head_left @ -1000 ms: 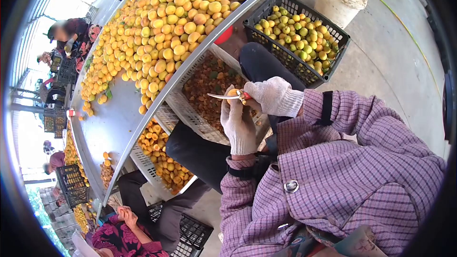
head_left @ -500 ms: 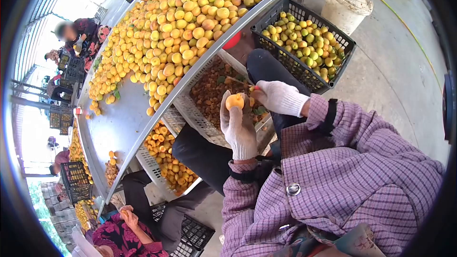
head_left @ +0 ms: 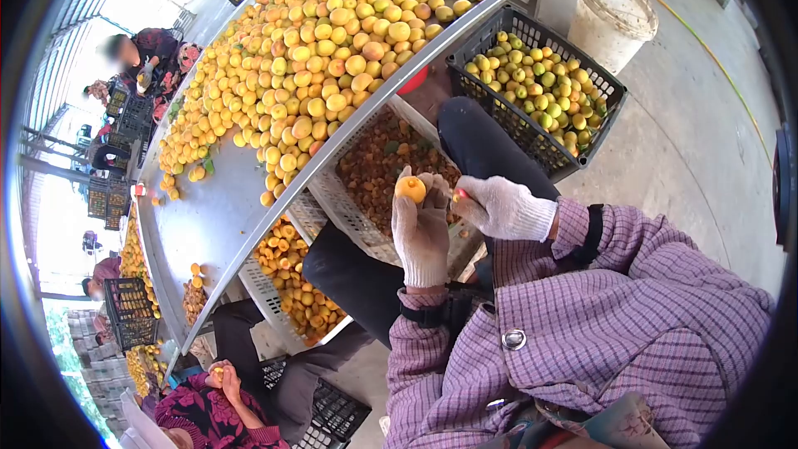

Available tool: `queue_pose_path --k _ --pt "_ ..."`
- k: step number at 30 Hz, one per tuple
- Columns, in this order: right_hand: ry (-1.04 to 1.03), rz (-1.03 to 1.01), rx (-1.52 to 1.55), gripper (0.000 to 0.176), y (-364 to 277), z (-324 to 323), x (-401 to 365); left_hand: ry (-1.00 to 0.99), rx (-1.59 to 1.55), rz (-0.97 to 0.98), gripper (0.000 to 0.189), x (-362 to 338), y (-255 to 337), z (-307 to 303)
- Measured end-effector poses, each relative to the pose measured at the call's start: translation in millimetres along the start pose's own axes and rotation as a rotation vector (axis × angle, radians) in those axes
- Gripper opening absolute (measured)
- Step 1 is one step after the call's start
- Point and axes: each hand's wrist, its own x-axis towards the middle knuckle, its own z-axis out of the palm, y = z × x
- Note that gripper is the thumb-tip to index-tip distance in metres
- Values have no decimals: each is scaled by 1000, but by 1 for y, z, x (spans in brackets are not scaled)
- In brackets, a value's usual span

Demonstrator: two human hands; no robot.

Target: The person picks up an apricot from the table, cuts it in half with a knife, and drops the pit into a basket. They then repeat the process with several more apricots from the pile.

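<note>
An apricot (head_left: 411, 189) sits in my gloved left hand (head_left: 422, 241), gripped between the thumb and fingers. Beside it, my gloved right hand (head_left: 511, 209) is closed on a small red-handled knife (head_left: 461, 194); its blade is hard to make out against the left fingers. Both hands are over my lap, in front of a white crate (head_left: 353, 212) holding brown pits and scraps (head_left: 382, 158).
Whole apricots (head_left: 307, 58) are heaped on a metal table (head_left: 204, 220). Split apricots (head_left: 291, 274) fill another white crate below. A black crate (head_left: 573, 165) of greener fruit and a white bucket (head_left: 611, 21) stand right. A co-worker's hands (head_left: 223, 376) are at lower left.
My right hand has moved slightly down and right, and the knife's thin blade no longer shows extended over the crate. My left hand keeps the apricot. The view has shifted slightly.
</note>
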Motion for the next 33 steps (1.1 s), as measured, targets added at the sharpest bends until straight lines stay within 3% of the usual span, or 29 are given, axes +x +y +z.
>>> queue_pose_path --k 3,6,12,17,22,29,33 --pt "-119 -2 -161 30 -1 0 -1 37 -7 7 59 0 3 1" --pt "-140 42 -103 24 1 -3 1 40 -24 -21 59 -2 8 -1" --pt "41 41 51 26 8 -7 4 36 -14 -57 65 -12 8 0" --pt "-191 122 329 27 -4 1 -8 -13 -35 -74 67 -5 10 -1" --pt "-236 163 201 33 -9 1 -11 7 19 -42 70 -9 7 4" --pt "-169 164 245 37 -3 13 -10 -20 129 42 65 -10 4 -3" --pt "-281 195 196 46 3 11 1 24 278 16 61 -12 5 -5"
